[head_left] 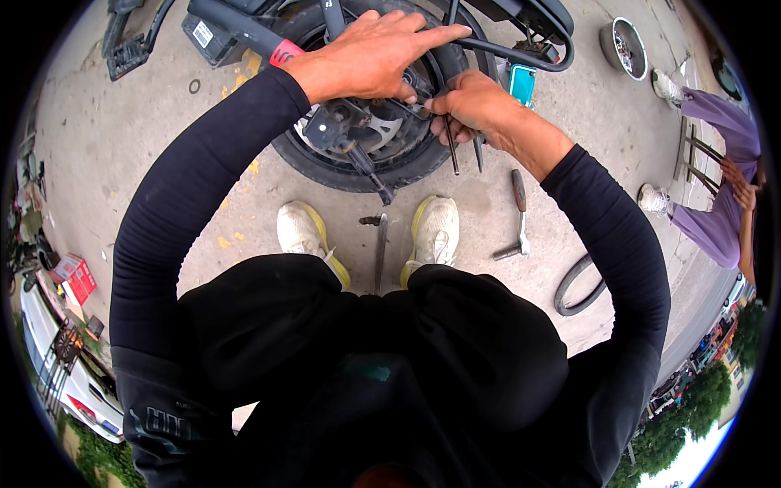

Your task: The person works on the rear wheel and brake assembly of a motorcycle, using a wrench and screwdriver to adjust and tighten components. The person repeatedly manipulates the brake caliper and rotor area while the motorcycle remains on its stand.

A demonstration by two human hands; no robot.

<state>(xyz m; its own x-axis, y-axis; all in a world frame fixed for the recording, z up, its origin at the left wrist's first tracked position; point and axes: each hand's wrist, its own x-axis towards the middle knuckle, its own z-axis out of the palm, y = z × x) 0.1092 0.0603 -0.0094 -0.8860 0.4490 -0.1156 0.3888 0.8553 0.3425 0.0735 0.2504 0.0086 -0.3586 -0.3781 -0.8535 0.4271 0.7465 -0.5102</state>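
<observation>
A dark two-wheeler wheel point(389, 177) lies before me, with a brake disc and black fittings point(342, 122) at its hub. My left hand point(366, 61) is over the top of the wheel, fingers stretched out across it and thumb down beside the hub. Close to it, my right hand point(480, 110) has its fingers curled around a thin dark rod point(452, 154) at the hub's right, its lower end hanging over the tyre. A turquoise phone-like object point(522, 83) sits just beyond that hand. Whatever my fingertips touch at the hub is partly hidden.
A ratchet wrench point(519, 207), a metal bar point(381, 248) and a rubber loop point(567, 302) lie on the concrete. A steel bowl point(610, 53) is at upper right. Another person in purple trousers point(708, 232) sits at the right. A red box point(79, 281) and white car point(49, 350) are left.
</observation>
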